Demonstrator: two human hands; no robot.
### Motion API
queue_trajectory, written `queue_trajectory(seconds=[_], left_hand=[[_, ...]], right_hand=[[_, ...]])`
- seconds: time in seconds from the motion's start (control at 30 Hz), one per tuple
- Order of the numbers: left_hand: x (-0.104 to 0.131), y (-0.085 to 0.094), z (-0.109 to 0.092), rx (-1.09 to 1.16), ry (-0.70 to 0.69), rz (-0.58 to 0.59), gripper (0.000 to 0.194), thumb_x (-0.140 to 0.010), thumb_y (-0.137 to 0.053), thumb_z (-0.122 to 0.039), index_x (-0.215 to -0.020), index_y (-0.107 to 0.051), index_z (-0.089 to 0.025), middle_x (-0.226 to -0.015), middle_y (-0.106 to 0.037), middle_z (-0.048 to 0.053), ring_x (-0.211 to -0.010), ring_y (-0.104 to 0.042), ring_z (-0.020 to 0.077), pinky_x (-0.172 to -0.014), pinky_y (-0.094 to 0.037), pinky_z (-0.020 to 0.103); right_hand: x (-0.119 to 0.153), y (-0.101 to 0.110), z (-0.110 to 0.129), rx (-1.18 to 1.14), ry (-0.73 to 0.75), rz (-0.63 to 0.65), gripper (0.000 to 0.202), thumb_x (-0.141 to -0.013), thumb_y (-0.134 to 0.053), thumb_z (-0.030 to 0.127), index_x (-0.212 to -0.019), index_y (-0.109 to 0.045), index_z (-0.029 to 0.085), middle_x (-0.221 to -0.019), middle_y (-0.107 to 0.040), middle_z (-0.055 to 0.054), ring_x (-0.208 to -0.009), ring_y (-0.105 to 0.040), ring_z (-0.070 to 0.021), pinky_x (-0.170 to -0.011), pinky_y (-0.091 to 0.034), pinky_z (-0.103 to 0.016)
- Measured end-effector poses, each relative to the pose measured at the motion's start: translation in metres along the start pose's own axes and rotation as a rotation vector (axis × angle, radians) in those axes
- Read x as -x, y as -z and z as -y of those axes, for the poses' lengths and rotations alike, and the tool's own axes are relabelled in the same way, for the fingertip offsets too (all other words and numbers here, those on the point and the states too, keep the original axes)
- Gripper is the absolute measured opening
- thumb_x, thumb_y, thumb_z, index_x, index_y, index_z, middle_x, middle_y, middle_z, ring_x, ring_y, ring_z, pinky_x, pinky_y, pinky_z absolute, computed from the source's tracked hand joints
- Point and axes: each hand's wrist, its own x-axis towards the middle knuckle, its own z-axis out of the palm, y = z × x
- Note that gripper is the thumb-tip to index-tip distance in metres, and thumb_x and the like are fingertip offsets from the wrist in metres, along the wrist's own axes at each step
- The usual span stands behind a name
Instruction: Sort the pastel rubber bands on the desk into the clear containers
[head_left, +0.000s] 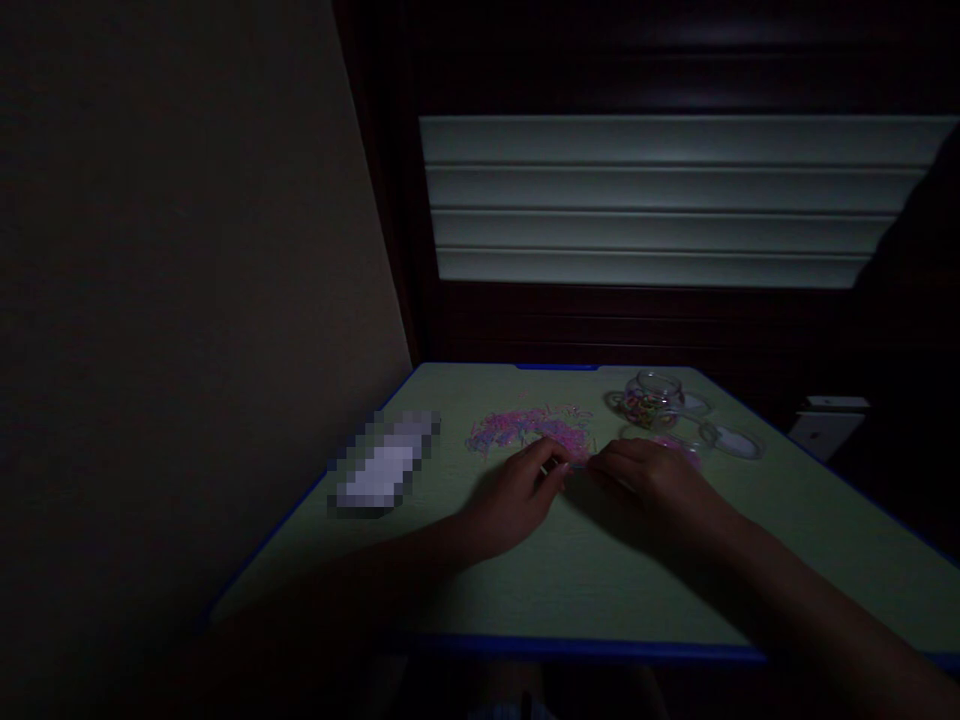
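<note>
A loose pile of small, thin pink and purple pieces [529, 425], which look like little rubber bands, lies on the table in front of my hands. At the pile's near edge, my left hand [517, 500] is closed, with thumb and forefinger brought together in a pinch. My right hand [660, 485] is just to its right, its fingers pressed together and pointing at the left fingertips. Something thin and faint seems to run between the two pinches, but it is too dark and small to name. The right hand partly covers a clear container [679, 447] with pink pieces inside.
A round glass jar [652, 402] of multicoloured small pieces stands at the back right, beside a clear oval lid [733, 440]. A blurred-out whitish object [382, 465] lies at the left. The pale green table [600, 600] has blue edging. White boxes [829, 425] are beyond its right edge.
</note>
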Motion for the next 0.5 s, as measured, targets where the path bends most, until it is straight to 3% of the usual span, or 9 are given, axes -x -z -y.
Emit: queue_trajectory(seconds=[0.2, 0.5], left_hand=[[0.0007, -0.0008, 0.0007, -0.002, 0.025, 0.013, 0.015, -0.093, -0.040, -0.029, -0.097, -0.052, -0.020, -0.085, -0.059, 0.001, -0.079, -0.057, 0.0137, -0.073, -0.047, 0.027], [0.0005, -0.0003, 0.0000, 0.023, 0.012, 0.028, 0.013, -0.092, -0.043, -0.028, -0.095, -0.052, -0.020, -0.091, -0.059, 0.001, -0.083, -0.057, 0.0140, -0.074, -0.047, 0.027]], right_hand=[[-0.0012, 0.0028, 0.0028, 0.009, 0.019, -0.007, 0.021, -0.089, -0.044, 0.018, -0.084, -0.064, 0.014, -0.075, -0.060, -0.008, -0.068, -0.053, -0.0144, -0.063, -0.036, -0.026], [0.0013, 0.0037, -0.0031, 0.076, 0.021, -0.027, 0.021, -0.089, -0.045, 0.017, -0.090, -0.066, 0.016, -0.074, -0.059, -0.006, -0.067, -0.051, -0.0144, -0.061, -0.033, -0.026]])
